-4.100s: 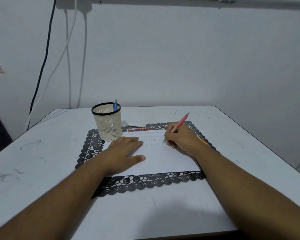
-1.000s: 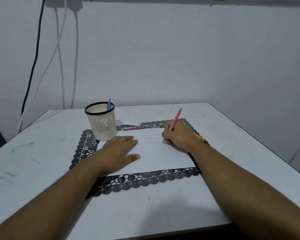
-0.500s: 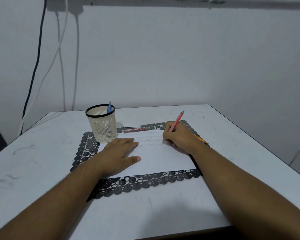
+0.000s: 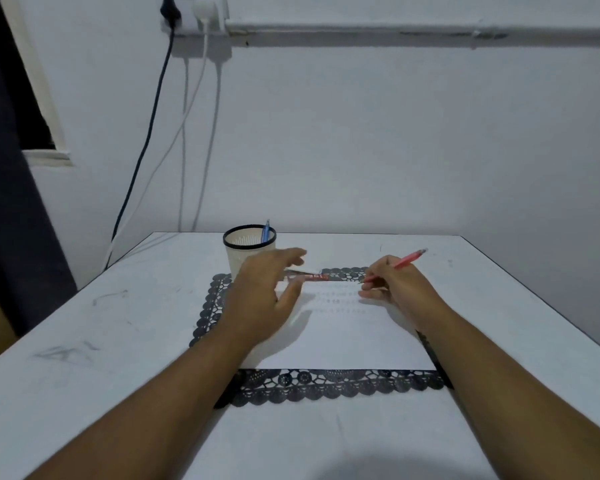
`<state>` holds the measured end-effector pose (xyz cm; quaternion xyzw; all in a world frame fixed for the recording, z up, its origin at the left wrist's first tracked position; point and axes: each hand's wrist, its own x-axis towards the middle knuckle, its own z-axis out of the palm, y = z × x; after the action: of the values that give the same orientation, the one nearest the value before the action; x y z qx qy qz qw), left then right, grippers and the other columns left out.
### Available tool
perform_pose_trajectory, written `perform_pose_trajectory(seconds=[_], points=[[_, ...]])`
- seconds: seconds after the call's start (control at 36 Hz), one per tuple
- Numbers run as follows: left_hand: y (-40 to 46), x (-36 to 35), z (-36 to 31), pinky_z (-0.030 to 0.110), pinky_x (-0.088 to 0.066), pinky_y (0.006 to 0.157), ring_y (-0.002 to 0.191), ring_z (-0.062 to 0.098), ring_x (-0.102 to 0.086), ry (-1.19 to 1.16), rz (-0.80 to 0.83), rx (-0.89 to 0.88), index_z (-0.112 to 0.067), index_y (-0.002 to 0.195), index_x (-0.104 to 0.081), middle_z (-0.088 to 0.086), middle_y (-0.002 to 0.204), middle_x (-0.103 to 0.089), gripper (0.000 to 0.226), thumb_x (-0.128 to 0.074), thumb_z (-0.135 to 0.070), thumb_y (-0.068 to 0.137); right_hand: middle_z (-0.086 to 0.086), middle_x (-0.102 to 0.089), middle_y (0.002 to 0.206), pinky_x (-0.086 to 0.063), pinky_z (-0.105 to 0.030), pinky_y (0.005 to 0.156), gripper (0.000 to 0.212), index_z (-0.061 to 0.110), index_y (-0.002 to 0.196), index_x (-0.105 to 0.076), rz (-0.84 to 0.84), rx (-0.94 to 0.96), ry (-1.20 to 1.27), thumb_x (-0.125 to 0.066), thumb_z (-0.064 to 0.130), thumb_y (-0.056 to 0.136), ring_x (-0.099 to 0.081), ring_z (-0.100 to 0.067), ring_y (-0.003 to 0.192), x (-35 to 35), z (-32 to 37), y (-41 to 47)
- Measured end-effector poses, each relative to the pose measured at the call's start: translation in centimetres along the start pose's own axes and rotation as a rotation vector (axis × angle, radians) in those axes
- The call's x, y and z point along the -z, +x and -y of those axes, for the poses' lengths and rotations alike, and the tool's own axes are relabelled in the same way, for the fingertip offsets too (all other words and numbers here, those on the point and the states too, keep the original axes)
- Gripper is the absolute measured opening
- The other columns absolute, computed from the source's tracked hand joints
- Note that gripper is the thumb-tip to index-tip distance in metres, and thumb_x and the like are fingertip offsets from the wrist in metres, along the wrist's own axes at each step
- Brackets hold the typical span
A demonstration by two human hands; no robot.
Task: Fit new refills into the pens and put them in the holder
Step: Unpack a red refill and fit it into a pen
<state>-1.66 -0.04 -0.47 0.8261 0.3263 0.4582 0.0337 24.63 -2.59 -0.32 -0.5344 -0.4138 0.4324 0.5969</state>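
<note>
At the far right of the paper (image 4: 343, 337), a red pen (image 4: 400, 263) is pinched in the right hand (image 4: 395, 289), tip held clear of the sheet. The left hand (image 4: 267, 292) is raised with fingers spread, gripping nothing, just in front of the holder (image 4: 248, 252), where a blue pen (image 4: 265, 232) is stood. The light holder could be knocked over if the reach toward the red packet (image 4: 314, 277) is hurried.

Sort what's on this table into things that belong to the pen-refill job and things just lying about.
Belongs to the job:
red pen, in the grip of the right hand
pen holder
blue pen standing in the holder
red refill packet
left hand, open

Just lying about:
white paper sheet
black lace placemat
wall cables
</note>
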Motion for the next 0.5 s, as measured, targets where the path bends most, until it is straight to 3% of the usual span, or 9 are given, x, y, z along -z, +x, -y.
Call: perform_pose_trajectory(seconds=[0.06,0.14,0.22,0.31,0.42,0.5], points=[[0.4,0.9,-0.3,0.037,-0.042,0.099,0.114,0.011,-0.054,-0.056,-0.212,-0.005,-0.017,0.130,-0.061,-0.012,0.119,-0.062,0.035,-0.058,-0.025,0.096,-0.025,-0.070,0.088,-0.065,-0.037,0.069,0.003,0.000,0.103,-0.060,0.012,0.033,-0.030,-0.060,0.002,0.101,-0.071,-0.030,0.071,-0.2,0.5,-0.5],[0.8,1.7,0.7,0.038,-0.041,0.101,0.115,0.014,-0.049,-0.035,-0.337,0.034,-0.013,0.132,-0.055,-0.010,0.125,-0.053,0.042,-0.060,-0.023,0.092,-0.025,-0.071,0.089,-0.063,-0.039,0.067,0.018,0.003,0.115,-0.055,-0.001,0.074,0.000,-0.063,0.000,0.099,-0.069,-0.032,0.071,-0.8,1.1,-1.2],[0.6,1.3,3.0,0.042,-0.040,0.107,0.124,0.018,-0.042,-0.060,-0.356,0.195,-0.016,0.143,-0.043,-0.001,0.136,-0.048,0.058,-0.066,-0.018,0.089,-0.028,-0.070,0.093,-0.063,-0.038,0.064,0.006,0.006,0.110,-0.055,-0.038,0.103,0.016,-0.056,0.009,0.106,-0.067,-0.031,0.070,-1.9,2.0,-1.5],[0.5,0.8,4.5,0.046,-0.041,0.110,0.132,0.022,-0.040,-0.140,-0.345,0.386,-0.024,0.151,-0.030,0.000,0.146,-0.041,0.078,-0.075,-0.017,0.088,-0.027,-0.065,0.093,-0.064,-0.036,0.060,0.016,0.003,0.102,-0.056,-0.060,0.111,0.057,-0.046,0.013,0.109,-0.068,-0.028,0.065,-3.2,3.0,-1.3],[0.7,0.5,5.6,0.039,-0.039,0.113,0.140,0.021,-0.041,-0.293,-0.269,0.550,-0.034,0.158,-0.016,-0.002,0.156,-0.033,0.098,-0.081,-0.021,0.086,-0.022,-0.065,0.084,-0.062,-0.033,0.058,0.024,0.004,0.098,-0.060,-0.045,0.129,0.035,-0.046,0.019,0.110,-0.069,-0.025,0.060,-5.3,4.1,-1.1],[0.7,0.0,6.2,0.049,-0.041,0.116,0.143,0.022,-0.043,-0.372,-0.212,0.598,-0.039,0.158,-0.009,0.000,0.161,-0.033,0.110,-0.087,-0.030,0.081,-0.016,-0.068,0.079,-0.063,-0.032,0.064,0.024,0.005,0.102,-0.062,0.021,0.213,-0.061,-0.048,0.022,0.110,-0.069,-0.025,0.066,-6.9,5.3,-1.0]])
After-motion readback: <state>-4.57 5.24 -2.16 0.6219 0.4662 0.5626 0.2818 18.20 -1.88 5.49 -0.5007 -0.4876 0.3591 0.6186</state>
